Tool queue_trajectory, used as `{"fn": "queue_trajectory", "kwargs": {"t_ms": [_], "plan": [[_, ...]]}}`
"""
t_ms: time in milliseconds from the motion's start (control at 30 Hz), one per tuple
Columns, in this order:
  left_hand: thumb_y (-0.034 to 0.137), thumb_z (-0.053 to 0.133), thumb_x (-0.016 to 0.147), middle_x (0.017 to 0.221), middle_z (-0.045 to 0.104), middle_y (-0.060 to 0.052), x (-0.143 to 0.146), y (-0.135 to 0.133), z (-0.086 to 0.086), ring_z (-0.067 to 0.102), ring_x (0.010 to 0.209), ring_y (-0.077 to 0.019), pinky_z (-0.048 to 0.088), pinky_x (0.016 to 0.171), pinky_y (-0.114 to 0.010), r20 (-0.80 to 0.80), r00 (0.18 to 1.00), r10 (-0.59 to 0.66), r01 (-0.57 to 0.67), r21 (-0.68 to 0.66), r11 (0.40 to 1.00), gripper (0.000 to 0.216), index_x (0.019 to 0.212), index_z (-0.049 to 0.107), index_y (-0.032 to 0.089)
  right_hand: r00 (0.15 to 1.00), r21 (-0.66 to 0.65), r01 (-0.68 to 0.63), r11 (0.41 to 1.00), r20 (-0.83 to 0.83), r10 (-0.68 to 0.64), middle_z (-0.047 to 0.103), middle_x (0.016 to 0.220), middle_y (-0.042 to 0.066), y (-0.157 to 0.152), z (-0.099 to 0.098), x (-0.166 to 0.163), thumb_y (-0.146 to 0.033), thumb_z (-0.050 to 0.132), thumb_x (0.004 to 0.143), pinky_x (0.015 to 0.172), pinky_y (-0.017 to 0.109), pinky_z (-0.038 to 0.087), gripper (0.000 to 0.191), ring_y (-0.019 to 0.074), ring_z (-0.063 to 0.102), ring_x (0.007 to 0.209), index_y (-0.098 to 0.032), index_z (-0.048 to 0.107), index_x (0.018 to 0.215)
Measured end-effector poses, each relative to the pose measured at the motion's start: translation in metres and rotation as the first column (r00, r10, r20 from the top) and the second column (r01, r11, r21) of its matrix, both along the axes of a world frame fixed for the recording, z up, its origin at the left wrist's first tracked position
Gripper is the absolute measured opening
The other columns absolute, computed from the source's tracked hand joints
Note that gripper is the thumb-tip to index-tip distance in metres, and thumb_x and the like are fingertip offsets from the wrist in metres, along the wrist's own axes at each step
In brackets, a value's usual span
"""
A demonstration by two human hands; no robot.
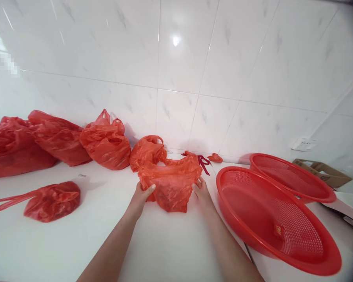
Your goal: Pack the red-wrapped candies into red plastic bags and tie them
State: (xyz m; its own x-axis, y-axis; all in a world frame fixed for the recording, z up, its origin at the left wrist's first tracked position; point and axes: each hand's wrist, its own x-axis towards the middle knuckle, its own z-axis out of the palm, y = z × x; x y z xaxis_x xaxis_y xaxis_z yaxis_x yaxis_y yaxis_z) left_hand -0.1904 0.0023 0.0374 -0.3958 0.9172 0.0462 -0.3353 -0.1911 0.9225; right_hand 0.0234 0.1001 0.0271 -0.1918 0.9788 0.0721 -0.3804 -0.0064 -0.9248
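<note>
From the head view: holding up a thin red bag [172,184] near the middle of the white table [159,250], before the tiled wall [179,51]. Clamping the bag's left side in the left hand [142,197], with the thumb flat on the near face and the fingers mostly hidden behind the plastic. Touching the bag's right edge with the right hand [202,192], with bent fingers against the plastic; cannot tell whether closed firmly on it. Spreading the bag wide between hands set well apart; through the plastic, something darker, too unclear to name. Just behind on the left, a looped bag [147,150], touching or merely overlapped, cannot tell which. Farther left along the wall, a row of three fuller bags [106,143], crumpled at the top. Closer in on the left, a small bundle [54,201] with long handles trailing to the picture's edge. Behind the held bag on the right, a dark red ribbon [204,166] and, beside it, a small red lump [215,158]. Right of the right arm, a front basket [244,196] with a small red packet [278,230] inside; behind it, a back basket [294,174], then a cardboard box [326,172], below a wall socket [304,144].
</note>
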Motion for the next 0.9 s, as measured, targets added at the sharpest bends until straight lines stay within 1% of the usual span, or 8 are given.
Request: {"fn": "queue_trajectory", "kwargs": {"t_ms": [100,267,400,567,633,733,800,900], "plan": [[0.037,0.076,0.067,0.122,0.061,-0.016,0.008,0.01,0.002,0.057,0.112,-0.0299,0.045,0.094,-0.042,0.054,0.994,-0.098,0.093,0.09,0.992,0.066,0.124,0.051,0.015,0.996,0.057,-0.076,0.995,-0.033,0.078,0.057,0.126,0.006,-0.001,0.001,-0.02,-0.031,0.076,0.064,0.094,0.04,0.046,0.069,0.0215,0.056,0.113,-0.026,0.046,0.127],[0.033,0.073,0.072,0.106,0.068,-0.015,0.02,0.02,0.006,0.065,0.098,-0.0289,0.051,0.084,-0.039,0.225,0.918,-0.327,0.342,-0.031,0.939,0.045,0.109,0.061,0.013,0.944,-0.005,-0.33,0.944,-0.013,0.33,0.07,0.095,0.007,-0.008,0.005,-0.026,-0.032,0.074,0.068,0.082,0.04,0.051,0.036,0.0228,0.066,0.084,-0.016,0.064,0.098],[0.024,0.066,0.077,0.094,0.071,-0.01,0.025,0.031,-0.005,0.069,0.083,-0.0223,0.054,0.079,-0.034,0.408,0.894,-0.188,0.236,-0.07,0.969,0.026,0.1,0.062,0.014,0.948,-0.153,-0.26,0.953,-0.227,0.223,0.071,0.094,0.005,-0.001,-0.004,-0.006,-0.034,0.074,0.068,0.082,0.037,0.051,0.031,0.0221,0.067,0.086,-0.019,0.066,0.094],[0.018,0.057,0.081,0.082,0.071,-0.005,0.039,0.05,-0.022,0.069,0.076,-0.0186,0.054,0.08,-0.033,0.548,0.837,-0.017,0.118,-0.15,0.982,0.013,0.093,0.061,0.016,0.933,-0.201,-0.231,0.952,-0.325,0.158,0.069,0.106,0.006,0.01,-0.021,0.006,-0.037,0.068,0.069,0.087,0.039,0.05,0.034,0.0244,0.062,0.102,-0.02,0.067,0.098],[0.019,0.057,0.081,0.082,0.071,-0.006,0.044,0.054,-0.026,0.069,0.076,-0.0195,0.054,0.08,-0.034,0.56,0.828,-0.021,0.137,-0.166,0.977,0.013,0.093,0.061,0.015,0.925,-0.216,-0.227,0.95,-0.352,0.141,0.069,0.104,0.005,0.012,-0.025,0.005,-0.035,0.066,0.069,0.087,0.038,0.049,0.028,0.0234,0.062,0.101,-0.021,0.068,0.093],[0.021,0.057,0.08,0.083,0.071,-0.009,0.047,0.056,-0.029,0.069,0.078,-0.0216,0.054,0.08,-0.035,0.566,0.822,-0.067,0.19,-0.162,0.968,0.014,0.091,0.061,0.014,0.93,-0.245,-0.205,0.948,-0.351,0.111,0.069,0.082,0.002,0.011,-0.026,0.001,-0.03,0.064,0.065,0.082,0.037,0.049,0.009,0.0214,0.064,0.085,-0.021,0.061,0.068],[0.022,0.057,0.079,0.084,0.071,-0.01,0.046,0.055,-0.029,0.069,0.079,-0.0224,0.054,0.081,-0.036,0.564,0.819,-0.102,0.225,-0.153,0.962,0.014,0.089,0.061,0.013,0.936,-0.242,-0.238,0.941,-0.318,0.155,0.064,0.072,0.002,0.01,-0.024,0.0,-0.033,0.061,0.067,0.078,0.037,0.049,0.019,0.0206,0.062,0.075,-0.021,0.051,0.058],[0.022,0.057,0.076,0.085,0.071,-0.01,0.044,0.052,-0.03,0.069,0.082,-0.0234,0.053,0.084,-0.038,0.568,0.809,-0.153,0.263,-0.117,0.958,0.017,0.09,0.062,0.013,0.938,-0.195,-0.273,0.942,-0.27,0.216,0.061,0.074,0.004,0.007,-0.021,0.001,-0.049,0.056,0.073,0.076,0.036,0.048,0.032,0.0201,0.059,0.074,-0.021,0.048,0.06]]}}
